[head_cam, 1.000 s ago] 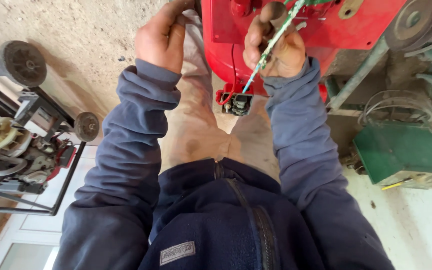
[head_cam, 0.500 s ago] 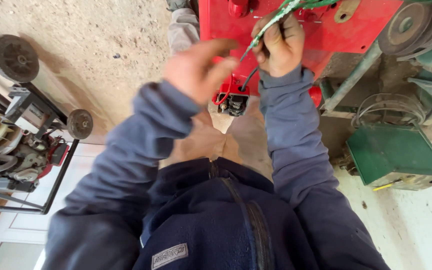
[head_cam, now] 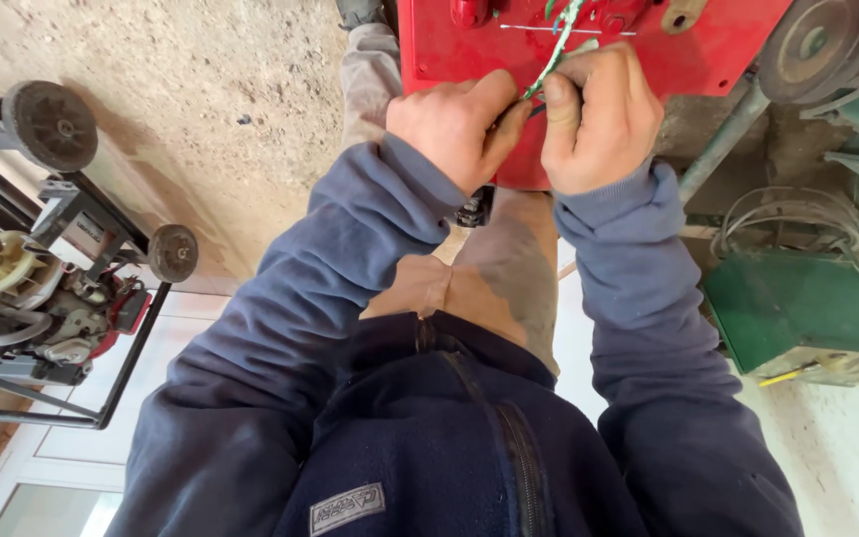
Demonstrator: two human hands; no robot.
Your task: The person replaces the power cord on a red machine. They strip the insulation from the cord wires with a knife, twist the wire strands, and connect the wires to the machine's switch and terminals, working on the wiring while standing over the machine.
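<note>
A red metal machine housing (head_cam: 449, 45) fills the top of the head view. A thin green-and-white cord (head_cam: 561, 40) runs down its face from above. My right hand (head_cam: 603, 119) is closed around the lower end of the cord, thumb pressed against it. My left hand (head_cam: 454, 124) sits right beside it, thumb and fingers pinching at the same spot on the cord. Both hands touch each other in front of the red panel. A small black part (head_cam: 474, 211) shows just below my left wrist, mostly hidden.
A small engine on a black wheeled frame (head_cam: 42, 288) stands at the left on sandy ground. A green metal box (head_cam: 807, 313) lies at the right, with coiled wire (head_cam: 792, 214) and a grey pulley (head_cam: 812, 45) above it. My knees are under the hands.
My left hand has come across from the left and joined the right hand on the cord. The right hand has shifted slightly down and stayed on the cord.
</note>
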